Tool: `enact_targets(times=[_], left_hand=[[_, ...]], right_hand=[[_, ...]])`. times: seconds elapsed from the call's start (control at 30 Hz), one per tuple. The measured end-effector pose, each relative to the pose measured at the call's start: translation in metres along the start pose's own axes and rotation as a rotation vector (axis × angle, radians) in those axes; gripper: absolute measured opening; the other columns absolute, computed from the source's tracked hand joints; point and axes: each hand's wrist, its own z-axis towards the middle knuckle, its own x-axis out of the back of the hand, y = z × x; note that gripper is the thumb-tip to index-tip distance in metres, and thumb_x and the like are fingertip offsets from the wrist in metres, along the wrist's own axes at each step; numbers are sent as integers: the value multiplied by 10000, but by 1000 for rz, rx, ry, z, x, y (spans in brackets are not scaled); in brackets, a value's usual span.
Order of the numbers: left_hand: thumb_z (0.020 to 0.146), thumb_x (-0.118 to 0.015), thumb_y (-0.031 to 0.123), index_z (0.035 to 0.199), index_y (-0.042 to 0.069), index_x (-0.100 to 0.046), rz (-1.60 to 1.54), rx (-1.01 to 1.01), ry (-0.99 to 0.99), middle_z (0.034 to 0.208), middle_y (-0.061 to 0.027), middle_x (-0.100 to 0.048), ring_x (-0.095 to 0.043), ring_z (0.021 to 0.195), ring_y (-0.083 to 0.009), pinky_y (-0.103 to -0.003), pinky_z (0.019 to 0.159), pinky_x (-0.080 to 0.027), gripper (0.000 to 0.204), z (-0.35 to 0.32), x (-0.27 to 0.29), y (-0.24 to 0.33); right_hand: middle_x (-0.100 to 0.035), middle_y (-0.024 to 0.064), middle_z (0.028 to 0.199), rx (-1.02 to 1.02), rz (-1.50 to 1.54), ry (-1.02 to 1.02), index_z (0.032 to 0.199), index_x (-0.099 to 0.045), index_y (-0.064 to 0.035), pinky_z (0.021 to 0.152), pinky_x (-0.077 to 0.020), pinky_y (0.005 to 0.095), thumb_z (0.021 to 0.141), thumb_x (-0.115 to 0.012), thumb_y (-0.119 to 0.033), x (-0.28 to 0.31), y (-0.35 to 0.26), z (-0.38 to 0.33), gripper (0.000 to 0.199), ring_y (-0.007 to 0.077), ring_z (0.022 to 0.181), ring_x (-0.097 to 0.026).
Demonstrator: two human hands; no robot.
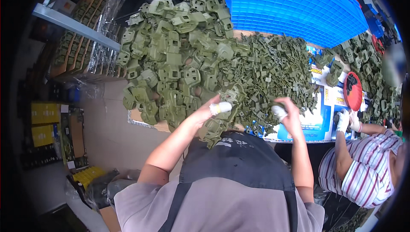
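**Both hands at the green parts pile**

Left hand [209,110], white-taped fingertip, fingers curled round a big olive housing [213,127] at the table's near edge, just under the housing heap [175,57]. Right hand [288,114] is over the small clips [273,71], fingers bunched; can't tell if it pinches one. Blue crate [294,5] sits behind. Co-worker's gloved hand [343,120] is at far right, beside a red tray [353,91].

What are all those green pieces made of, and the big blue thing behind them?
The green pieces look like moulded plastic: one even olive colour, matt, with sharp repeated shapes. The blue tray also looks like plastic, bright and slightly glossy, with a fine moulded grid. Neither shows metal shine, though I can't be certain.
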Motion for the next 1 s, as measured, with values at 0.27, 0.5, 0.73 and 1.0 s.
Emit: enact_targets(times=[0.27, 0.5, 0.73, 1.0], left_hand=[[775, -672, 172, 1363, 47, -315, 92, -37, -193, 1169, -62, -535, -538, 1002, -117, -263, 842, -443, 699, 5, -5, -18], [768, -688, 168, 1320, 36, -373, 129, -14, -235, 1089, -47, -572, -552, 939, -106, -261, 803, -450, 649, 7, -10, -19], [757, -695, 110, 1300, 37, -384, 307, -23, -204, 1123, -63, -578, -570, 974, -136, -290, 848, -457, 630, 6, -21, -18], [734, -695, -2, 1232, 28, -440, 371, 87, -194, 1078, -56, -591, -575, 939, -126, -278, 822, -473, 561, -2, -20, -20]], right_hand=[[-632, 146, 895, 242, -224, -317, 1027, -595, -93, 720, -497, 414, 748, -579, -37, -22, -52, 6, 285, 338, 808, -609], [-628, 158, 873, 228, -228, -354, 1001, -587, -69, 679, -496, 414, 733, -576, -31, -29, -50, -1, 271, 342, 787, -612], [-626, 164, 898, 186, 25, -313, 979, -585, -46, 713, -489, 405, 745, -566, -22, -42, -31, -6, 236, 352, 822, -610], [-623, 155, 928, 172, 167, -255, 1024, -593, -75, 688, -504, 403, 663, -549, 31, -59, -12, -29, 379, 350, 797, -616]])
